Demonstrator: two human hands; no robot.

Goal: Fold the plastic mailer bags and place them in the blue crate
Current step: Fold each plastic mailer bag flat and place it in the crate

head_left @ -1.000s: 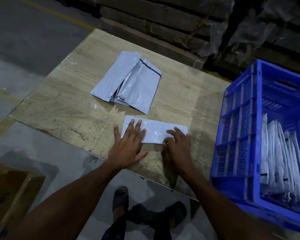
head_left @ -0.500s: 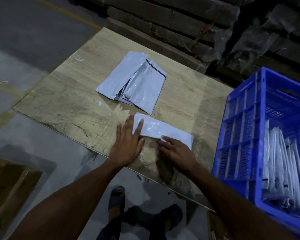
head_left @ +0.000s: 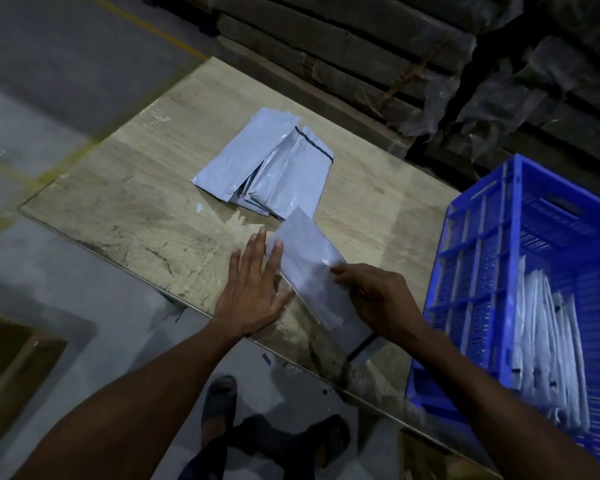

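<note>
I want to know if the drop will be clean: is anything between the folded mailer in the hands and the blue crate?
Nothing visible. The folded mailer, pinched by the right hand, has bare table toward the blue crate, whose top is open.

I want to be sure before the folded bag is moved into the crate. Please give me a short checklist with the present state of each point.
1. Right hand grips the folded bag: ok, fingers curl on its near edge.
2. Left hand free of the bag: not ok, its flat fingers touch the bag's left edge.
3. Fold is holding flat: cannot tell, the bag is blurred and partly lifted.
4. Blue crate within reach on the right: ok, it stands beside the table.
5. Room in the crate: ok, the bags in the crate stand at its near end, and the far part looks open.
6. Pile of unfolded bags clear of the path: ok, it lies farther back.
</note>
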